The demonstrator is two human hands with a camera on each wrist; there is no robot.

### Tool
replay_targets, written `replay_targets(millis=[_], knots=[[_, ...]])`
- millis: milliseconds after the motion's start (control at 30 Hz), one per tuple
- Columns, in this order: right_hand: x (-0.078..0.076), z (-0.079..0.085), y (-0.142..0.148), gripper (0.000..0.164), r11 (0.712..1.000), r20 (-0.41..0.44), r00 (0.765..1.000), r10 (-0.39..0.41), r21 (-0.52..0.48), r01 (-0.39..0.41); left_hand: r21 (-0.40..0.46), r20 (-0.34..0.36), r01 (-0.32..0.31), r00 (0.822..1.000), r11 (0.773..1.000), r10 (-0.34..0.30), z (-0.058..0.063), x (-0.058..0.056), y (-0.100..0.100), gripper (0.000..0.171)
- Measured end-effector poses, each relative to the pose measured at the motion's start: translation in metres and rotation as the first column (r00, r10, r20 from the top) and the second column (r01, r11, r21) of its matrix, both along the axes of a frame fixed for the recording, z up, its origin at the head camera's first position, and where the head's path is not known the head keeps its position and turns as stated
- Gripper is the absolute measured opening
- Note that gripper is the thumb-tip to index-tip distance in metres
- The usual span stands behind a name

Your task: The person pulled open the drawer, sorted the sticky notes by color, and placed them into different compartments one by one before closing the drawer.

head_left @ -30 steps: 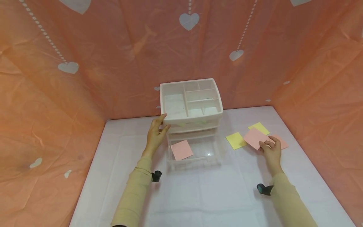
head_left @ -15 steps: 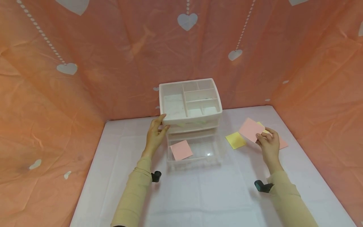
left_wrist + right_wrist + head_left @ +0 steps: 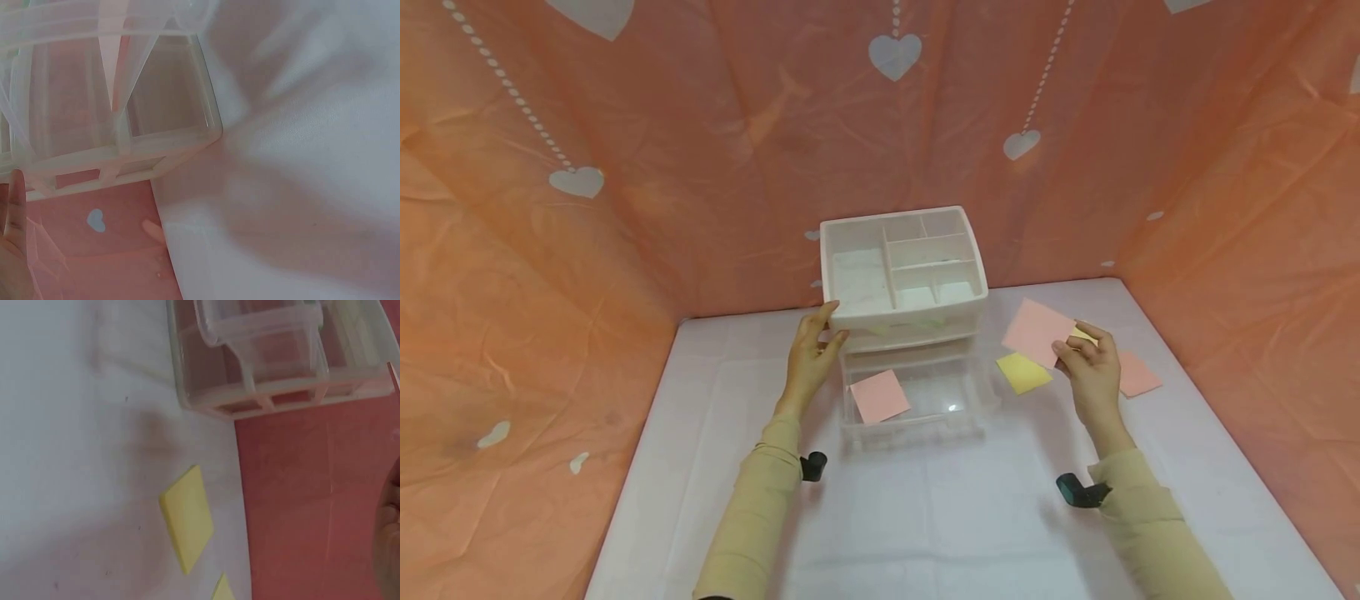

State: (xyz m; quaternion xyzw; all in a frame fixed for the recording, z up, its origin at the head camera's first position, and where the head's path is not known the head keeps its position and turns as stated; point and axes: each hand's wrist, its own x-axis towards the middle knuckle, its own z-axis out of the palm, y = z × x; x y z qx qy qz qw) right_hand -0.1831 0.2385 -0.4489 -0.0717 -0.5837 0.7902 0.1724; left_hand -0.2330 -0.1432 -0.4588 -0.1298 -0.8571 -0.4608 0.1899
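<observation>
A white plastic drawer organizer (image 3: 901, 321) with a divided top tray stands at the back of the table, its clear lower drawer (image 3: 940, 400) pulled out. One pink sticky note pad (image 3: 880, 397) lies in that drawer. My left hand (image 3: 808, 358) grips the organizer's front left corner, a finger at the upper rim and the thumb lower down. Right of the organizer, above the table, my right hand (image 3: 1090, 375) pinches another pink sticky note pad (image 3: 1036, 332) by its near right edge. In the right wrist view that hand shows only at the right edge.
A yellow sticky note pad (image 3: 1024, 373) lies on the white tablecloth (image 3: 925, 517), right of the drawer. A second yellow pad (image 3: 1084, 334) is partly hidden behind my right hand. Farther right lies a pink pad (image 3: 1138, 375). Orange cloth (image 3: 760, 167) with hearts hangs behind and at both sides.
My right hand has lifted the pink sticky note pad off the others and carried it left toward the organizer. The left hand has stayed at the organizer's corner.
</observation>
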Motion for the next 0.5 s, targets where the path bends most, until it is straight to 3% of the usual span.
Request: replay_targets(millis=[167, 300, 500], knots=[[0.001, 0.005, -0.017, 0.036, 0.997, -0.037, 0.996, 0.078, 0.019, -0.077, 0.0, 0.003, -0.001, 1.0, 1.0, 0.001, 0.001, 0.0, 0.0, 0.048], [0.001, 0.007, -0.03, 0.036, 0.987, -0.036, 0.99, 0.133, 0.09, -0.129, -0.003, 0.006, 0.005, 1.0, 1.0, -0.005, 0.0, 0.001, 0.001, 0.048], [0.0, 0.009, -0.052, 0.036, 0.93, -0.013, 0.974, 0.224, 0.302, -0.21, 0.005, 0.003, 0.0, 1.0, 1.0, 0.0, -0.002, -0.001, 0.001, 0.048]])
